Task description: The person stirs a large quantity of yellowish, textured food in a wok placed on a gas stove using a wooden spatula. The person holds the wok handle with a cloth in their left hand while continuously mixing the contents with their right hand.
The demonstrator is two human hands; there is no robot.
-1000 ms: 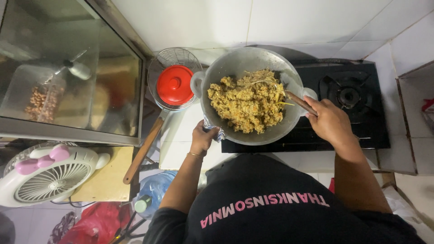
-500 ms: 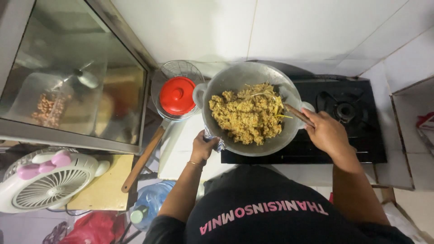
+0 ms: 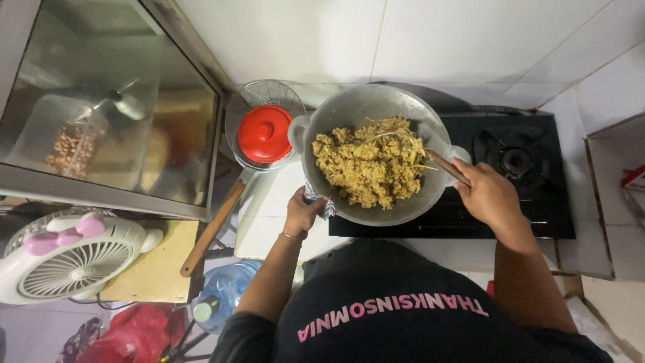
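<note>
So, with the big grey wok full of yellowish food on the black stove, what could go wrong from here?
1. The round grey metal wok is heaped with yellowish crumbly food; stirring with the wooden utensil in the right hand might push some over the rim.
2. The left hand grips the rim through only a small cloth, so heat could reach the fingers.
3. The wok overhangs the black gas stove edge and may tip.

White tiled wall [image 3: 416, 40] is being lit evenly from above. Glass-fronted cabinet [image 3: 101, 114] is standing at left, reflections being thrown across its pane. White countertop [image 3: 269, 215] is being bordered by grey floor [image 3: 27, 329] below.
</note>
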